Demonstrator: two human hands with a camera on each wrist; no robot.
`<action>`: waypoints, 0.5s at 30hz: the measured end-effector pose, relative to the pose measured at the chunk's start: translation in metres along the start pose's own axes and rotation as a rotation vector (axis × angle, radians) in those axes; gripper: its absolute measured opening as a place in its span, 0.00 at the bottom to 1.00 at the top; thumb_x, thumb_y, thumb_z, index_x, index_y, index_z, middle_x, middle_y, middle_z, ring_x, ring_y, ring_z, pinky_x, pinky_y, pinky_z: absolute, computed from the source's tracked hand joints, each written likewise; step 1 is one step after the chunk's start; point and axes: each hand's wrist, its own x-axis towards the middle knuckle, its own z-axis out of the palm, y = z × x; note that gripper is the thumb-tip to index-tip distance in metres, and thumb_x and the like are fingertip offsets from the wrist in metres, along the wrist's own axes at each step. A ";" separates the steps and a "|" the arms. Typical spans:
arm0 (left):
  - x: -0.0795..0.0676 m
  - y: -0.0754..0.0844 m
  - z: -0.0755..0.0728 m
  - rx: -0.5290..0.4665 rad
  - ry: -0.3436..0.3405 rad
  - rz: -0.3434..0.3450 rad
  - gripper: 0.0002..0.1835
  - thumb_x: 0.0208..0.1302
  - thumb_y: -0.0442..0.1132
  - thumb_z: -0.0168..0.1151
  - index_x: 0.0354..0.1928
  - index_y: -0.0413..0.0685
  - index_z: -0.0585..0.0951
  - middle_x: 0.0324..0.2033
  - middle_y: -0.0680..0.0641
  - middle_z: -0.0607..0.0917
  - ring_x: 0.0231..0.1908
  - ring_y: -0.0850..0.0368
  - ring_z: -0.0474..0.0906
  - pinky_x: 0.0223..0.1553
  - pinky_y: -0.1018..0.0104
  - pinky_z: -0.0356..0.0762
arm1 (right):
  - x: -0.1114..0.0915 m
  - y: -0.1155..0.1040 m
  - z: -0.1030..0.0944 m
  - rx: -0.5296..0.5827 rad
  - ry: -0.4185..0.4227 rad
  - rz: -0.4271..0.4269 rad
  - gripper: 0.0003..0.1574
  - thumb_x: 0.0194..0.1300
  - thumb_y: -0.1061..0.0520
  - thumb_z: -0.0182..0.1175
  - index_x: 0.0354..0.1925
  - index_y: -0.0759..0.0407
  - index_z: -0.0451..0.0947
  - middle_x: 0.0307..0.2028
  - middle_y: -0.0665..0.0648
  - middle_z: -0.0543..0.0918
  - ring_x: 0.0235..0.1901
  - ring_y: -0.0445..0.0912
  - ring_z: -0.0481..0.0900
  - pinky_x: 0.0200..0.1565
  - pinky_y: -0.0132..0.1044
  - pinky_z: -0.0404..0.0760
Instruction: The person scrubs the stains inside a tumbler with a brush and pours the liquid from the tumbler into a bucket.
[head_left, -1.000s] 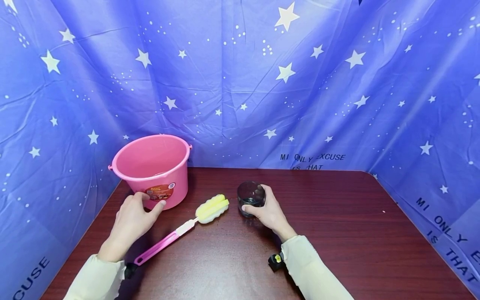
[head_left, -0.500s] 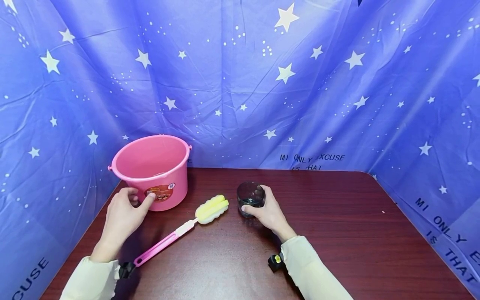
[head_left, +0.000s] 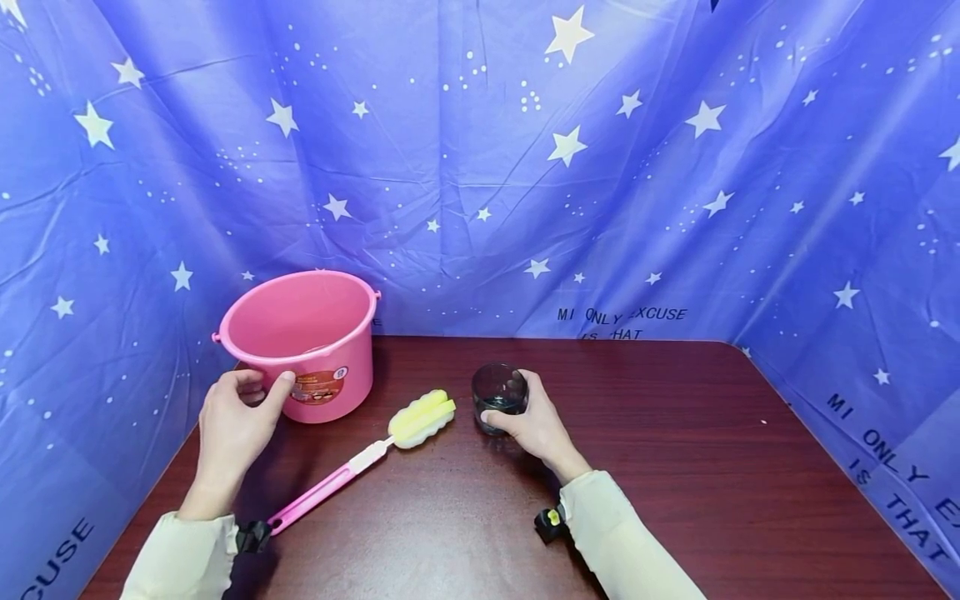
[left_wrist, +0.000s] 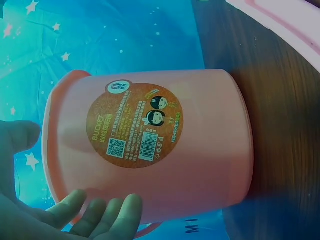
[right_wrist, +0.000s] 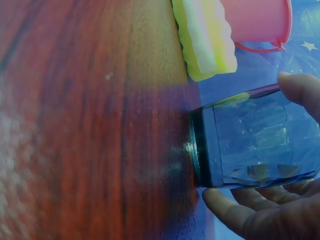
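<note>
A dark, clear glass cup [head_left: 495, 392] stands on the table right of centre, and my right hand [head_left: 536, 421] grips its side. In the right wrist view the thumb lies on one side of the glass cup [right_wrist: 260, 135] and the fingers on the other. My left hand [head_left: 236, 425] is in front of a pink bucket [head_left: 341, 367], fingers loosely bent, thumb apart, holding nothing. The left wrist view shows the bucket [left_wrist: 210, 140] with its round orange label beyond the fingertips. Between the hands lies a cup brush [head_left: 330, 487] with a pink handle and yellow-white sponge head.
A dark red-brown wooden table [head_left: 675, 467] carries everything. Blue cloth [head_left: 450, 167] with white stars hangs behind it and at both sides. The bucket stands at the table's back left.
My left hand has drawn back to the left and slightly up, away from the front of the bucket. The right hand stays on the glass cup; the brush lies still.
</note>
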 end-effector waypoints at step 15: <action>0.007 0.002 0.008 -0.113 0.156 -0.090 0.25 0.62 0.54 0.60 0.44 0.35 0.77 0.37 0.40 0.79 0.31 0.71 0.68 0.37 0.70 0.64 | 0.000 0.000 0.000 -0.001 0.002 -0.001 0.55 0.46 0.47 0.75 0.67 0.55 0.57 0.58 0.60 0.72 0.55 0.52 0.73 0.54 0.52 0.71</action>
